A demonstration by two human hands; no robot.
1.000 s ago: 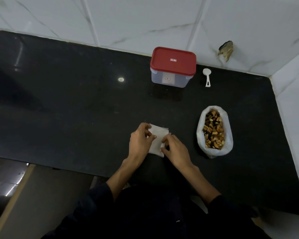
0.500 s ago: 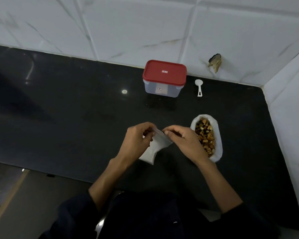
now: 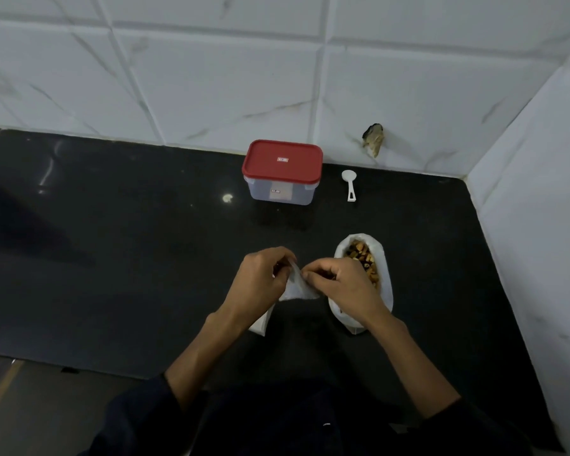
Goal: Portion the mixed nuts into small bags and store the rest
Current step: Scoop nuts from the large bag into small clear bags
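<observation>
Black stone worktop [image 3: 112,258] carries everything you need, and your two hands meet at its near middle. Your left hand [image 3: 260,281] and right hand [image 3: 339,287] each pinch one side of the mouth of a small clear bag [image 3: 296,287], held up off the surface between them; it looks as if you are parting its lips. The bag of mixed nuts [image 3: 364,258] lies just to the right, partly under your right wrist, its long axis running away from you and its open mouth upward. Your right hand is plainly the nearer one to it. The white scoop [image 3: 349,184] sits well beyond, near the wall, handle toward you, beside the red-lidded container [image 3: 282,171], whose lid is on. No small bag looks filled yet.
</observation>
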